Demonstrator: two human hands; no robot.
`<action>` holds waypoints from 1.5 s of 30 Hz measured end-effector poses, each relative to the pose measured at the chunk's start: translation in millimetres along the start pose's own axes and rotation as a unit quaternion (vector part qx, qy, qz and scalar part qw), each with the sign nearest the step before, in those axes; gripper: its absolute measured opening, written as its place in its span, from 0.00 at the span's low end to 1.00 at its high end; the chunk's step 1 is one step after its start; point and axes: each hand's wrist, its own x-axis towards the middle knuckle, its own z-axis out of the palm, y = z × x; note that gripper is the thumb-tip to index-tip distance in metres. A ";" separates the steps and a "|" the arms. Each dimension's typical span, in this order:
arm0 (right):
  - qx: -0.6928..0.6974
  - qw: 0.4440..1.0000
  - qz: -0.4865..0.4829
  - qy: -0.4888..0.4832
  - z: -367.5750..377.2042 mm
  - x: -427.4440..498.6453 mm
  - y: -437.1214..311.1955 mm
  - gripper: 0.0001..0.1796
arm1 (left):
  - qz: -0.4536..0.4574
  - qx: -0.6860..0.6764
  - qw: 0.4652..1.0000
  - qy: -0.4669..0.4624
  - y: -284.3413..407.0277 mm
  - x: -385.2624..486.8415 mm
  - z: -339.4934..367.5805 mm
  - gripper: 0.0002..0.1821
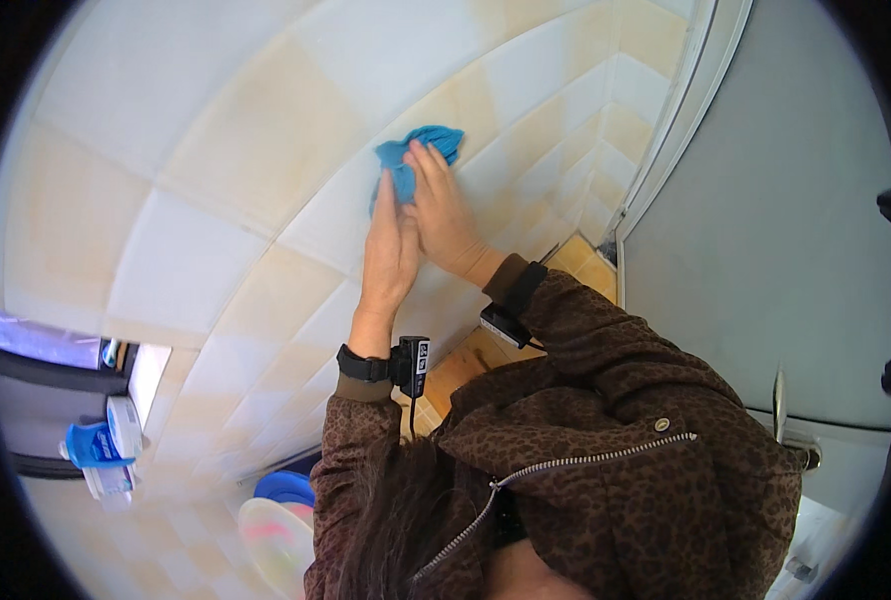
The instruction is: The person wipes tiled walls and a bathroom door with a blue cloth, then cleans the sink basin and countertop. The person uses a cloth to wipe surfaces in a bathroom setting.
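A crumpled blue cloth (439,138) lies against the wall of white and beige tiles (318,225). My right hand (445,214) holds the cloth against the tiles, its fingers stretched over it. Close beside it, my left hand (391,259) has its fingertips on the lower left part of the same cloth. The two hands touch near the thumbs, and part of the cloth is hidden under them. Each wrist wears a black strap with a small black device, the left device (414,366) and the right device (504,325), with cables running from them.
A grey panel with a white frame (753,225) stands at the right, with a metal handle (781,405) below. At the left, a blue and white package (100,446) sits by a wall recess. Blue (284,486) and pale (277,536) basins are low left. Yellow-brown floor tiles (592,266) show below.
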 end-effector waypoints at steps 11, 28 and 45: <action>-0.043 0.989 0.010 0.139 -73.0 82.3 133.1 0.33 | 0.163 0.002 0.985 -0.050 46.7 132.7 100.6 0.32; -0.193 0.954 0.042 0.225 -157.9 142.5 291.4 0.20 | 0.227 0.022 0.972 -0.051 102.0 265.3 231.3 0.29; -0.067 0.956 0.267 0.099 -118.2 26.1 369.4 0.44 | 0.113 0.139 0.955 -0.237 30.6 267.9 312.5 0.28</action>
